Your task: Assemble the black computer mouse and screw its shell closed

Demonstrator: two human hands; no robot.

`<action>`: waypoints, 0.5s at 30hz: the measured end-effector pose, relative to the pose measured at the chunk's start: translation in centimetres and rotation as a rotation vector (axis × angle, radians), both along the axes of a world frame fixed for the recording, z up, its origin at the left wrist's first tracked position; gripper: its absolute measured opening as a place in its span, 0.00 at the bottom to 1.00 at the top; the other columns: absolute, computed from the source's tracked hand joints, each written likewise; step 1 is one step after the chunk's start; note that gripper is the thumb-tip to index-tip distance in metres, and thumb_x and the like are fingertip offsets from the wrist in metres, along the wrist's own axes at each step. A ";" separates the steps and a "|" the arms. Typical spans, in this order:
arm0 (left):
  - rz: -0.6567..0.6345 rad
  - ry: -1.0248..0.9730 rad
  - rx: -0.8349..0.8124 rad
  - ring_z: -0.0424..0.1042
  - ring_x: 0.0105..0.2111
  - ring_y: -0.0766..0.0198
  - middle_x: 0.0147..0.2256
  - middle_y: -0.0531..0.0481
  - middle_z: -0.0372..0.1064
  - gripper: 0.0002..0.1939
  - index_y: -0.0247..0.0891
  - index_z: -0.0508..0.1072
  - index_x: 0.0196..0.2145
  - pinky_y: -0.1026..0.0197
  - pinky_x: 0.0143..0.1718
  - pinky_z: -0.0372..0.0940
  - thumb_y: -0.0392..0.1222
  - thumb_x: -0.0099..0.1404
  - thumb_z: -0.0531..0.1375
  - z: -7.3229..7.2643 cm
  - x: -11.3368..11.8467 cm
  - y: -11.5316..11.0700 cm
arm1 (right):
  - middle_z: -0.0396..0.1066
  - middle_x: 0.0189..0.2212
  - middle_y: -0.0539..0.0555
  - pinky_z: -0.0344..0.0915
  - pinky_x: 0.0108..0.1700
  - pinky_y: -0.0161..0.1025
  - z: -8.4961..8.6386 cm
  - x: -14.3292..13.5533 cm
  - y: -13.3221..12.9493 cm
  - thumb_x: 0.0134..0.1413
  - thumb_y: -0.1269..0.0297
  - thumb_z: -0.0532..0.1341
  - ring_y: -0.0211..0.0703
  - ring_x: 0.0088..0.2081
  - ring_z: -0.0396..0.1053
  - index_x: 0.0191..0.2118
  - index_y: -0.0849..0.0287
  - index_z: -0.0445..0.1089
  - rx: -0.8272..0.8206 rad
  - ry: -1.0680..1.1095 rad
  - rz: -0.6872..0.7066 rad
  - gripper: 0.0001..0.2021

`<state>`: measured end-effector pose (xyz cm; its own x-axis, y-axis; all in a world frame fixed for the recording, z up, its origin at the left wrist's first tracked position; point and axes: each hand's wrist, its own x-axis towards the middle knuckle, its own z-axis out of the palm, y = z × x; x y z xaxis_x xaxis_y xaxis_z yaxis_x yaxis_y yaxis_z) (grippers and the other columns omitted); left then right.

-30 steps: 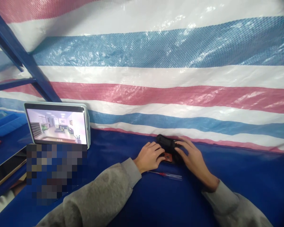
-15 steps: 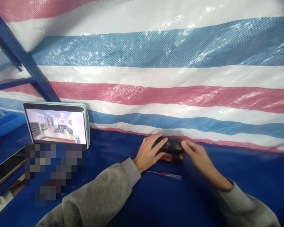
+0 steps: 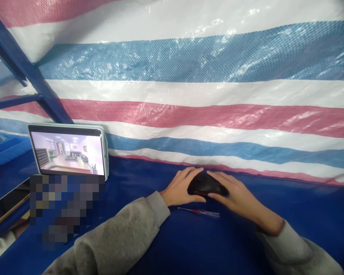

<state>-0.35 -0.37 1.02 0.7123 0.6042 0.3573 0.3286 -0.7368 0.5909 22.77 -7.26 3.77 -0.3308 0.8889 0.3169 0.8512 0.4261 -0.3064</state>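
A black computer mouse (image 3: pixel 206 184) lies on the blue tabletop (image 3: pixel 189 244), its rounded top cover facing up. My left hand (image 3: pixel 181 188) grips its left end, with the thumb along the near side and the fingers over the far side. At the other end, my right hand (image 3: pixel 235 194) clasps it in the same way. The mouse's underside is hidden. Just in front of it lies a small screwdriver (image 3: pixel 202 212) with a clear handle and a red collar, its tip pointing left; neither hand touches it.
A tablet (image 3: pixel 70 152) in a pale case stands at the left, showing a room scene. Left of it are a phone-like dark slab (image 3: pixel 8 202), a blue tray (image 3: pixel 10 149) and a blue metal frame (image 3: pixel 31 80). Striped sheeting (image 3: pixel 200 61) hangs behind the table.
The top cover was tilted up, with reddish inner parts showing beneath; now it sits down over them. My right hand has moved left and closed round the mouse's right end.
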 end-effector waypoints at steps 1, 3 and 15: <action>-0.017 0.028 -0.035 0.61 0.58 0.48 0.61 0.43 0.57 0.50 0.48 0.50 0.66 0.47 0.58 0.56 0.58 0.53 0.69 0.1 0.0 0.1 | 0.70 0.54 0.60 0.67 0.55 0.51 -0.1 0.1 0.1 0.57 0.51 0.59 0.53 0.53 0.69 0.61 0.55 0.62 0.001 -0.011 0.009 0.28; -0.054 0.069 -0.067 0.61 0.58 0.48 0.61 0.43 0.57 0.51 0.48 0.48 0.66 0.46 0.59 0.54 0.52 0.52 0.70 0.1 0.1 0.2 | 0.70 0.55 0.60 0.67 0.55 0.51 -0.2 0.3 0.2 0.58 0.51 0.59 0.52 0.53 0.69 0.62 0.54 0.61 -0.016 -0.023 0.030 0.28; -0.022 0.102 -0.129 0.62 0.57 0.48 0.59 0.46 0.61 0.48 0.47 0.50 0.65 0.47 0.59 0.55 0.43 0.52 0.69 0.3 0.2 0.1 | 0.65 0.59 0.60 0.65 0.56 0.54 -2.3 -0.4 0.1 0.60 0.53 0.57 0.55 0.57 0.67 0.65 0.51 0.59 -0.139 -0.118 0.034 0.28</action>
